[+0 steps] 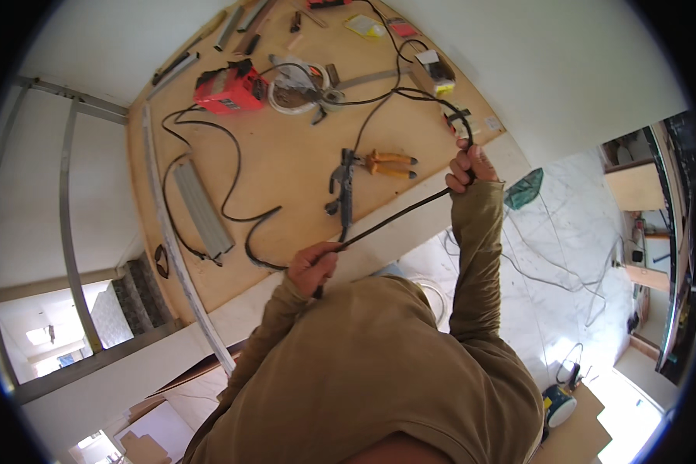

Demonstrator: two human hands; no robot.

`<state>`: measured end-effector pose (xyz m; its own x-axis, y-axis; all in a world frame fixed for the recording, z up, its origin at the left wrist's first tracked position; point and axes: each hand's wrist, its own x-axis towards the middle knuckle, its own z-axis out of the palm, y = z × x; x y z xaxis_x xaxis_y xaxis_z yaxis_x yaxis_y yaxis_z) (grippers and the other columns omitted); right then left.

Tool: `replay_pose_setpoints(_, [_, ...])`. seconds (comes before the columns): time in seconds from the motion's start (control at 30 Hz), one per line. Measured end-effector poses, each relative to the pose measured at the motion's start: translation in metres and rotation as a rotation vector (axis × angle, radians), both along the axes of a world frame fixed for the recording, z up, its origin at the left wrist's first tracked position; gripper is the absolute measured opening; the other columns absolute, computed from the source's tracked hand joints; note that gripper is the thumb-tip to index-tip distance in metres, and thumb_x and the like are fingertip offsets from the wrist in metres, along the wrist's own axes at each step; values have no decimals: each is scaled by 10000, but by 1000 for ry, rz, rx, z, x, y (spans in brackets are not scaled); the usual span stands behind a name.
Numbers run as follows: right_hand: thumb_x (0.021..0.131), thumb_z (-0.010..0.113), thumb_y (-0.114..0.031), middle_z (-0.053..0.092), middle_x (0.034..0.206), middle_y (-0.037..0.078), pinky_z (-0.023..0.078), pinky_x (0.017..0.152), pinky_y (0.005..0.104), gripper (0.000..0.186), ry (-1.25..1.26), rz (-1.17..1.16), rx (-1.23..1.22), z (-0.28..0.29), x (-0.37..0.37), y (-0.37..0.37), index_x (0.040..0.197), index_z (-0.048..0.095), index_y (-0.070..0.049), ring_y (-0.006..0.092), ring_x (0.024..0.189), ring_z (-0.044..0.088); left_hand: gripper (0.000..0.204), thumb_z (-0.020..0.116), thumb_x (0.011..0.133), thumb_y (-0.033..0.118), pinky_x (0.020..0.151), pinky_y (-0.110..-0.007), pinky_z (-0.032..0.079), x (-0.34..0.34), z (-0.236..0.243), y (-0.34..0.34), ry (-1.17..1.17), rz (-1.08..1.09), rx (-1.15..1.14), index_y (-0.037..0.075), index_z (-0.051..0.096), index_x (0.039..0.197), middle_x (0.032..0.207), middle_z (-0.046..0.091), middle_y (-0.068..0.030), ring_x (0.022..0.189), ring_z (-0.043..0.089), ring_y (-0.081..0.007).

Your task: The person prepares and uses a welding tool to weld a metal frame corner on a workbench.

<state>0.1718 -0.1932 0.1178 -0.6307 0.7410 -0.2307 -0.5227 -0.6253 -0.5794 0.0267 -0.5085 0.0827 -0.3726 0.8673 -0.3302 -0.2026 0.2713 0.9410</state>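
- The black cable (398, 215) runs pretty much straight between both hands, then loops away beyond the right one.
- Left hand (313, 269) is curled round it, right hand (472, 166) closed on it too.
- Looks rubbery to me, so probably bendy but springy, not fragile. I'd grab that free run between the hands.
- Orange-handled pliers (390, 164) and a dark clamp (345, 189) lie left of the right hand, on the worktop (286, 170).
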Motion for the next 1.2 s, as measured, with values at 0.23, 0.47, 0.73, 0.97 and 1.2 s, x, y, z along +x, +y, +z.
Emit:
replay_pose_setpoints(0.23, [990,553,-252,458,756,-4,309,465,196,274,-62,91,-34,-38,14,-12,1112,566,-6,70,578,375,285,538,968,172,560,-200,465,-28,-9,-6,-161,-152,-200,-9,620,1173,796,656,-35,567,543,-65])
replay_pose_setpoints(0.47, [989,545,-302,559,852,38,444,613,282,358,-56,97,-27,-96,2,0,1184,545,-1,133,677,507,296,507,986,149,633,-244,499,-56,-23,13,-632,87,-154,-1,570,1233,811,584,-9,643,525,-75])
replay_pose_setpoints(0.73, [962,561,-427,648,1104,97,536,826,344,479,-426,490,296,-102,0,-83,1232,592,-32,195,952,637,304,438,1029,160,525,-205,327,-52,1,51,-917,71,186,22,536,1282,798,510,16,576,336,-38])
replay_pose_setpoints(0.97, [895,707,-275,673,1063,150,549,811,302,549,-345,738,273,-14,-11,-163,1284,529,69,173,902,662,309,430,1032,169,569,-202,363,-47,-4,78,-1005,251,299,49,521,1302,817,514,12,608,380,-50])
replay_pose_setpoints(1.2, [946,585,-426,687,980,179,603,728,378,548,-286,694,-176,-8,-14,-129,1173,569,73,248,775,708,341,535,993,227,751,-305,511,-39,17,89,-754,222,86,78,528,1299,941,590,-2,845,568,-133])
